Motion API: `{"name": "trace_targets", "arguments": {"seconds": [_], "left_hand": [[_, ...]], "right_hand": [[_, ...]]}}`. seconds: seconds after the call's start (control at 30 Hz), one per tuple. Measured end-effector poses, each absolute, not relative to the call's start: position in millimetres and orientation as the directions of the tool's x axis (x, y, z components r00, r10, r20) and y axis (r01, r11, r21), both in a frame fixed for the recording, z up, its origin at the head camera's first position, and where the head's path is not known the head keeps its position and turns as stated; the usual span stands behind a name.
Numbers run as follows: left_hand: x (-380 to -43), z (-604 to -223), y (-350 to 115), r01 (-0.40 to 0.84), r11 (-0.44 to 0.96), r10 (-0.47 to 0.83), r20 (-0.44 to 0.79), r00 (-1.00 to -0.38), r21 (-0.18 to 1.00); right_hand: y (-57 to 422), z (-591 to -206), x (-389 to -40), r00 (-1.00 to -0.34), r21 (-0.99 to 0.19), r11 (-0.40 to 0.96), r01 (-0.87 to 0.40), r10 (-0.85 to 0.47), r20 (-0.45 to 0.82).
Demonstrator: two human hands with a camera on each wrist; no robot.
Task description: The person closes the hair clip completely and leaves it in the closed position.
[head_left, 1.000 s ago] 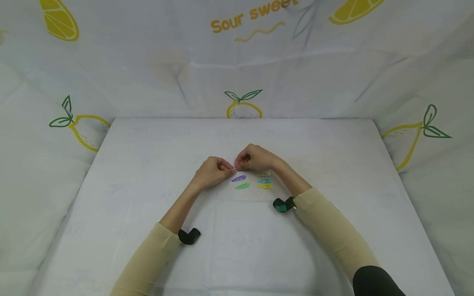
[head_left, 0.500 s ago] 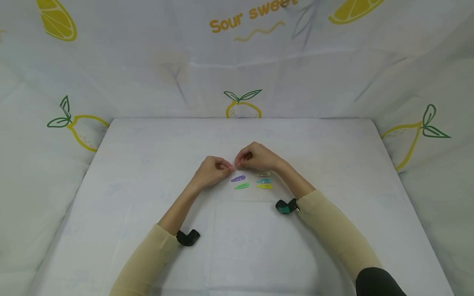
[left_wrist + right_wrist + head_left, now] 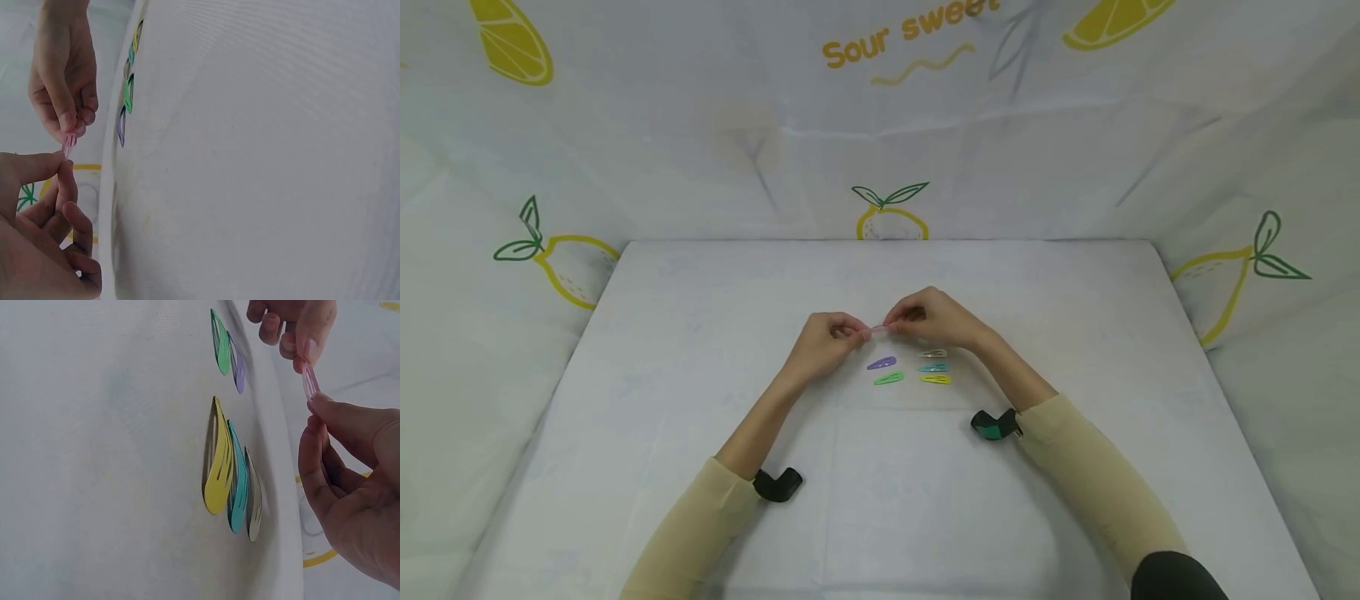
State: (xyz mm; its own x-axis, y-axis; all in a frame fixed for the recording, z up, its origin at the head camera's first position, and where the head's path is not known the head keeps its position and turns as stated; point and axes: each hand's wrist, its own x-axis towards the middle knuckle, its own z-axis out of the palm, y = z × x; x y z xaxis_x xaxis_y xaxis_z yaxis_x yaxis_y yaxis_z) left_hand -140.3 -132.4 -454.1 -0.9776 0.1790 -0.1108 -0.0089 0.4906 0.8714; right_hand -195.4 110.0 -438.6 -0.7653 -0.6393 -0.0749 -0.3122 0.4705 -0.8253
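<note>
A pink snap hair clip (image 3: 310,381) is stretched between both hands, over the far side of the laid-out clips. My left hand (image 3: 827,342) pinches one end between thumb and forefinger. The other end sits between the thumb and forefinger of my right hand (image 3: 938,318). Nearest the hands on the table lie a purple clip (image 3: 882,362) and a cream clip (image 3: 933,353). A green clip (image 3: 889,378) lies below the purple one; a blue clip (image 3: 934,367) and a yellow clip (image 3: 936,379) follow below the cream one.
The white-covered table (image 3: 700,283) reaches back to a hanging cloth (image 3: 700,167) printed with lemons, which also closes off both sides. Black wrist cameras (image 3: 778,484) hang below the sleeves, close over the table.
Both hands have risen slightly and drawn apart, the right one moving further to the right. The pink clip, mostly hidden by fingertips before, now shows between them. The other clips stay put.
</note>
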Motion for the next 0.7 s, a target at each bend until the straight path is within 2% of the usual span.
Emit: {"name": "trace_targets", "arguments": {"seconds": [0.43, 0.7], "left_hand": [[-136.0, -442.5, -128.9, 0.071, 0.445, 0.205, -0.025, -0.978, 0.893], [-132.1, -434.1, -125.0, 0.16, 0.411, 0.244, 0.06, -0.968, 0.897]], "right_hand": [[115.8, -428.6, -180.6, -0.77, -0.871, 0.393, -0.296, -0.638, -0.026], [119.7, -421.8, -174.2, -0.767, -0.882, 0.338, -0.329, -0.64, 0.041]]}}
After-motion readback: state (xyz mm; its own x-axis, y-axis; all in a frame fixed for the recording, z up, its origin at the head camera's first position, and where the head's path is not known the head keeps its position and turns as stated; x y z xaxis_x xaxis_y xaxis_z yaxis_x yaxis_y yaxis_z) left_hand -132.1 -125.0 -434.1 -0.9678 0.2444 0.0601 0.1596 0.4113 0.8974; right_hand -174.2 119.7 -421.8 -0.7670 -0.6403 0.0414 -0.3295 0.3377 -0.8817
